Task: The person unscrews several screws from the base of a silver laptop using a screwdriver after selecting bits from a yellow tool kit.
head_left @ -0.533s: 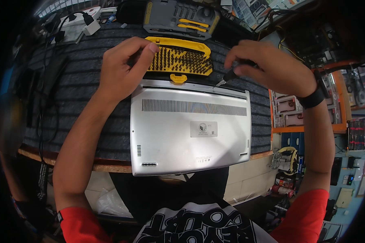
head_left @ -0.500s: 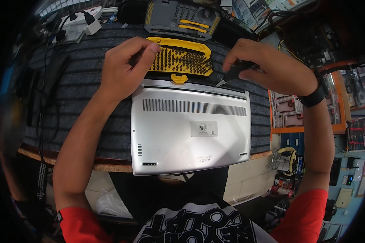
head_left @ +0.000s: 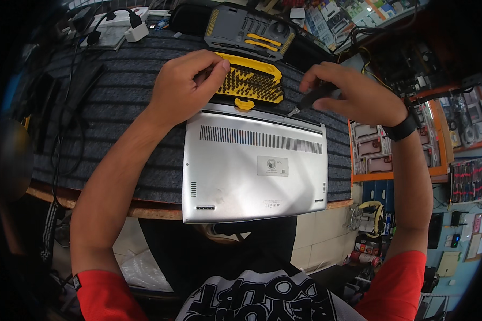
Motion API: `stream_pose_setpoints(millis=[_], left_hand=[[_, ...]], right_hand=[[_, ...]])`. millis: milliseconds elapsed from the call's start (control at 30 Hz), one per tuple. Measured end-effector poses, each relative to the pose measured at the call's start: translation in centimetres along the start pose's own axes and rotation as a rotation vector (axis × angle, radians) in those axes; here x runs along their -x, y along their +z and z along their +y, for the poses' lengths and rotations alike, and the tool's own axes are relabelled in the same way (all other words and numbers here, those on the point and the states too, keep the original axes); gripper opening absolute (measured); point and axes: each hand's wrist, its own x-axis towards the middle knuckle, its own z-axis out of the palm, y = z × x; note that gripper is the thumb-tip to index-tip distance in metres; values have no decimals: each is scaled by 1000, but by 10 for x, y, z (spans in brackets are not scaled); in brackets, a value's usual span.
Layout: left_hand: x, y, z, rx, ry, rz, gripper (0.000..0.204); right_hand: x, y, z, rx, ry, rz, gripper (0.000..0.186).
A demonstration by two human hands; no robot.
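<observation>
A silver laptop (head_left: 235, 176) lies bottom side up at the table's near edge, its long vent strip toward the far side. My right hand (head_left: 356, 96) is closed round the dark handle of a screwdriver (head_left: 309, 100), whose metal tip meets the laptop's far edge, right of centre. My left hand (head_left: 185, 88) hovers by the laptop's far left corner, over the left end of a yellow bit case (head_left: 277, 96). Its fingers are curled with the thumb pressed to them; anything between them is hidden. Many dark bits stand in rows in the case.
Behind the bit case lies a grey tool tray (head_left: 227, 35) with yellow pry tools (head_left: 262, 44). A white plug (head_left: 136, 33) and black cables (head_left: 72, 107) are at the left. At the right stands an orange-framed display case (head_left: 401, 174). Ribbed dark matting (head_left: 128, 91) covers the table.
The whole view has shifted slightly, with the laptop and bit case now a little further right. Both hands and the screwdriver tip keep nearly the same places relative to the laptop.
</observation>
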Motion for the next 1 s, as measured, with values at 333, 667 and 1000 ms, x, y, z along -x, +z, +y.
stream_pose_setpoints(millis=[333,667,1000], left_hand=[[0,-5,5,-24,-54,-82,19],[1,0,0,-13,2,-21,18],[1,-4,3,-39,-46,-89,21]], right_hand=[[-10,-8,-19,-27,378,-146,22],[-2,-3,-11,-15,221,-87,31],[-14,-11,-25,-3,553,-243,24]])
